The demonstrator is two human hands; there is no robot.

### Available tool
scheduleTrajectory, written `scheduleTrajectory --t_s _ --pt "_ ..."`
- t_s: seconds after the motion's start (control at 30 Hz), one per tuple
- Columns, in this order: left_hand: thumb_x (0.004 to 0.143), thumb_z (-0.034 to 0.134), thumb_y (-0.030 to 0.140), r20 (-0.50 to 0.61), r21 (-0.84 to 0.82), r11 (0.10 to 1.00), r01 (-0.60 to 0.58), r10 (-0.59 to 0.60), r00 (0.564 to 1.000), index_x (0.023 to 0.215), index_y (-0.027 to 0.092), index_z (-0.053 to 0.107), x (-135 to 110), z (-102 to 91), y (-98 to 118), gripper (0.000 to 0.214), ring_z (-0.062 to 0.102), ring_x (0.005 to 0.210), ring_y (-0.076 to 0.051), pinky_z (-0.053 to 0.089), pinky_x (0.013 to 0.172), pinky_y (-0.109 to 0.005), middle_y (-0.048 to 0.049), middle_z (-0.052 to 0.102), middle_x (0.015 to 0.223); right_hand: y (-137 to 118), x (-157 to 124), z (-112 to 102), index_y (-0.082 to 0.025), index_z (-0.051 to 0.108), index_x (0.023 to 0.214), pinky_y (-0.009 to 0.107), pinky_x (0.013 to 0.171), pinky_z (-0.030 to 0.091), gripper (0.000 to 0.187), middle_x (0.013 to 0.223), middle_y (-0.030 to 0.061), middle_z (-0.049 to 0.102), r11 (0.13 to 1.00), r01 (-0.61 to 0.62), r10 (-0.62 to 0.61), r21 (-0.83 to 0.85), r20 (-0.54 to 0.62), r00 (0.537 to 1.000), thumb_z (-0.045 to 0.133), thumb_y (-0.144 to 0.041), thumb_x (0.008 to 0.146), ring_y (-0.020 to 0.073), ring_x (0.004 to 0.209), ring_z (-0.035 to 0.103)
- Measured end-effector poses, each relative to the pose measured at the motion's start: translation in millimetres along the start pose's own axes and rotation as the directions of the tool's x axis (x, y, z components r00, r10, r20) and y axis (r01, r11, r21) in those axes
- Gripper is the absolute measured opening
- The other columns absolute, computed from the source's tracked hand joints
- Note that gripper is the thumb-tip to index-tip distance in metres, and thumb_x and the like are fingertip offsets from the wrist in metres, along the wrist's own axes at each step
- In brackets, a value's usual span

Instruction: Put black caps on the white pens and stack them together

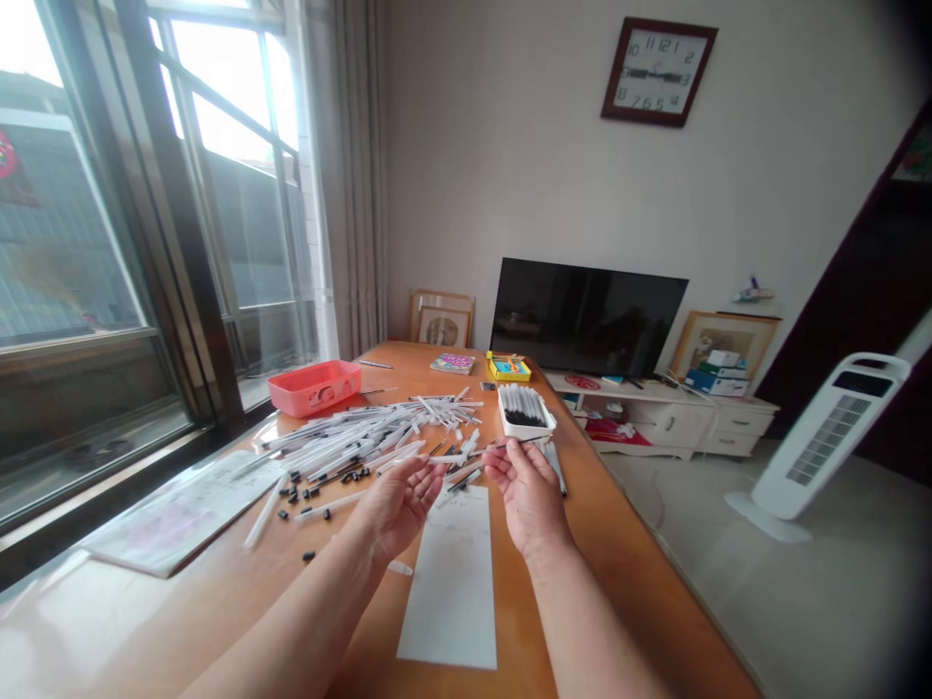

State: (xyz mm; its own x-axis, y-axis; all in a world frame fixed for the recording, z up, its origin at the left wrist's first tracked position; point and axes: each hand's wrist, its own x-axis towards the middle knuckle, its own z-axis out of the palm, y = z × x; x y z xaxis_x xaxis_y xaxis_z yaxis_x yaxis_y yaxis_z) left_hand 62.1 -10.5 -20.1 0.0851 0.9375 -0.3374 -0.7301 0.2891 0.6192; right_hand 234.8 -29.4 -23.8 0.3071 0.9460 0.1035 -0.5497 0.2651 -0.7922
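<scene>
My left hand (401,503) is raised palm up over the wooden table (218,602), its fingertips pinching a white pen barrel (444,460). My right hand (525,491) faces it, its fingers pinched on a thin dark refill (525,442) that points towards the right. Both hands hover above a white paper strip (455,573). Just beyond them lies a heap of white pen barrels (364,437) with small black caps (320,483) scattered beside it. A white tray (525,425) holding finished pens stands behind my right hand.
A pink tray (315,386) stands at the far left by the window. Printed sheets (182,515) lie at the left edge. A booklet (452,363) and a yellow box (508,368) sit at the far end. A TV (586,316) and a white tower fan (822,442) stand beyond.
</scene>
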Motion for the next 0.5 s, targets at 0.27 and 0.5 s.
scheduleTrajectory --t_s 0.27,0.5 --pt "0.084 0.065 0.008 -0.045 0.03 0.997 -0.065 0.066 0.997 0.091 0.012 0.062 9.1 -8.7 6.4 0.009 0.072 0.067 -0.015 0.06 0.058 -0.021 -0.0077 0.069 0.078 1.5 -2.7 -2.9 -0.018 0.065 0.109 0.017 0.046 0.035 0.036 0.061 -0.0027 0.064 0.966 0.0 0.018 -0.259 0.068 0.997 0.074 -0.038 0.081 0.0078 0.048 0.05" --pt "0.083 0.066 0.009 -0.076 0.021 0.998 -0.062 0.063 0.995 0.087 0.013 0.061 16.4 -14.9 9.8 0.007 0.069 0.059 -0.012 0.058 0.055 -0.02 -0.0048 0.066 0.071 -9.4 -17.6 3.8 -0.012 0.069 0.104 0.026 0.066 0.052 0.028 0.083 0.01 0.075 0.953 -0.223 0.281 -0.205 0.325 0.903 0.069 -0.031 0.082 0.0169 0.072 0.069"
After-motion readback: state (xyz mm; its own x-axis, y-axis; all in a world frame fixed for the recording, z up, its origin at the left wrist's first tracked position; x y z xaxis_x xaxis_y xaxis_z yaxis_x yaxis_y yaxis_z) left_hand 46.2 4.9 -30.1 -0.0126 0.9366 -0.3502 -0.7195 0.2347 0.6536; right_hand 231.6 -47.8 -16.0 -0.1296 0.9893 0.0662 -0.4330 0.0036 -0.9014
